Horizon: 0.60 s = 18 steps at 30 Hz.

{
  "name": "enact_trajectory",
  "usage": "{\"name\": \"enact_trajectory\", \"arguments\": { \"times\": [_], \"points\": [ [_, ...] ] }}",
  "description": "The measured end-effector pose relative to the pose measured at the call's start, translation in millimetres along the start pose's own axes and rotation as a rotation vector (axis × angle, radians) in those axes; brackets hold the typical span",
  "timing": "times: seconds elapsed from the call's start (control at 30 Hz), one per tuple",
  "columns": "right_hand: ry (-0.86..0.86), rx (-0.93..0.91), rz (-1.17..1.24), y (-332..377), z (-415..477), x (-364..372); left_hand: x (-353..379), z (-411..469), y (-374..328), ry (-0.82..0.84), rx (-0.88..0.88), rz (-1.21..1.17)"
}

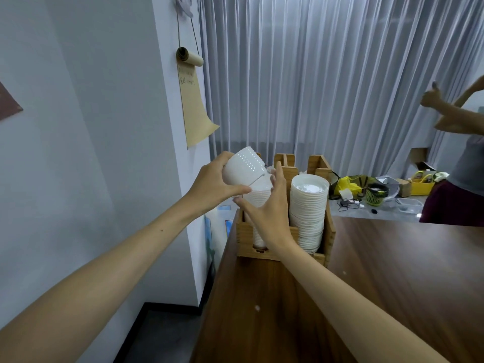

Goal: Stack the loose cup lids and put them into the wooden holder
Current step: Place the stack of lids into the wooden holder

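My left hand grips a short stack of white cup lids, tilted, just above the left slot of the wooden holder. A taller pile of lids stands in that left slot under the tilted stack. My right hand reaches across the holder's front, its fingers spread against the left pile and the base of the tilted stack. In the right slot sits a tall stack of white lids. My right wrist hides the lower part of the left pile.
The holder stands at the far left end of a dark wooden table. Behind it a grey counter carries baskets, bags and small boxes. Another person stands at the right edge. A white wall is close on the left.
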State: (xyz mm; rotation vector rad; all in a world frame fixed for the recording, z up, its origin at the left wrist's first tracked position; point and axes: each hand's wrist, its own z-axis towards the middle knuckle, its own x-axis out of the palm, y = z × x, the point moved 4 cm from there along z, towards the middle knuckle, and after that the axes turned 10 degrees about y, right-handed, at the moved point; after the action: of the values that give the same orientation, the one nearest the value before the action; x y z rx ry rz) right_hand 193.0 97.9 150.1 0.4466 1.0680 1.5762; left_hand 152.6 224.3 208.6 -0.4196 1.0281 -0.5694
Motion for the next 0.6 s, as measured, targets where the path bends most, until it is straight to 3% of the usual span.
{"name": "enact_trajectory", "arguments": {
  "times": [0.17, 0.4, 0.6],
  "points": [
    [0.012, 0.08, -0.097, -23.0, -5.7, -7.7, 6.3, 28.8, 12.8, 0.11, 0.073, 0.266],
    [0.04, 0.184, -0.185, -44.7, 5.5, 0.0, 17.0, 62.3, 17.5, 0.222, 0.14, 0.455],
    [-0.014, 0.213, -0.193, -56.7, 11.4, 9.3, 18.9, 76.1, 23.0, 0.244, 0.206, 0.442]
  ]
}}
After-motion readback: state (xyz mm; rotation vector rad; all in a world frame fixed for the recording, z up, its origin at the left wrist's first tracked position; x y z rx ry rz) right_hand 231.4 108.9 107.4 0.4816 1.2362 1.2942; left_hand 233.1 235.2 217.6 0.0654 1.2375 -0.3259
